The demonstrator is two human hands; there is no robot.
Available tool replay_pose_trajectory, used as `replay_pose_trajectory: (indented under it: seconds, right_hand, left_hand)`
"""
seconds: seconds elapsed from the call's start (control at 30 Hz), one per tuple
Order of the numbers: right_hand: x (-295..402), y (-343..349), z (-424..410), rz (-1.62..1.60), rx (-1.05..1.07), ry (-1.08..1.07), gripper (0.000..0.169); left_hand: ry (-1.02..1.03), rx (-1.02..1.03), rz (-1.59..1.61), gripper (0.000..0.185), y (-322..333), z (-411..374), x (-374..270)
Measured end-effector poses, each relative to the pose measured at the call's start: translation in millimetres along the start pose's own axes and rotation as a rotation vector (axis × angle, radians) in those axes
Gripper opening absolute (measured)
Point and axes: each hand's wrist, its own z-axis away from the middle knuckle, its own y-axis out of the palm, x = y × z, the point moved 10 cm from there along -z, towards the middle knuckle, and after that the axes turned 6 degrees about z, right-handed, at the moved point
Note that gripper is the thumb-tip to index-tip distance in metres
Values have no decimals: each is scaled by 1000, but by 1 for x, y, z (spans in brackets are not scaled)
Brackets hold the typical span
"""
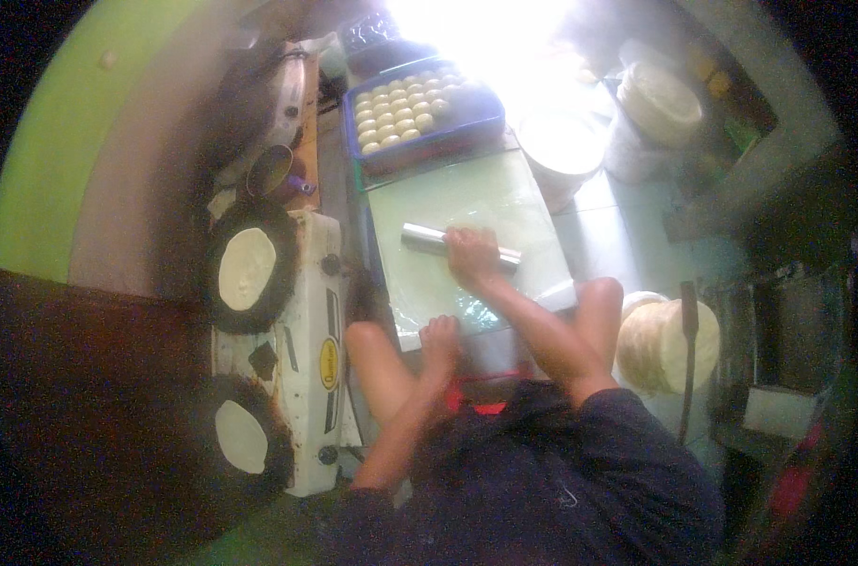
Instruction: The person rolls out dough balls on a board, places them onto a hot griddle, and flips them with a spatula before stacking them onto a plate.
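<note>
A shiny metal rolling pin (423,238) lies at a slant on a pale, glossy board (464,198) before me. My right hand (474,256) is closed around the middle of the pin. At the board's near edge rests my left hand (440,338), its fingers close together; whether anything is under them cannot be told. Beyond the board, a blue tray (429,141) holds rows of round dough balls (395,113). Two flat dough rounds lie on dark pans to the left, the far one (247,269) and the near one (241,436).
A white two-burner stove (319,417) stands left of the board, with a small saucepan (269,171) beyond it. At the right are a stack of flatbreads (666,347), a long dark spatula (689,332) and a large white bucket (563,148). Strong glare hides part of the top.
</note>
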Motion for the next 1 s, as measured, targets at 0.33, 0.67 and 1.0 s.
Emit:
replay_pose_trajectory:
  seconds: [0.33, 0.67, 1.0]
  right_hand:
    - [-22, 16, -8, -525, -4, 28, 50]
    - [4, 17, 38, -81, 343, -277, 33]
    - [-35, 22, 23, -249, 279, -203, 63]
  left_hand:
    - [35, -118, 25, 25, -12, 10, -13]
    - [26, -137, 58, 23, -13, 6, -8]
    - [-71, 110, 16, 23, 9, 0, -2]
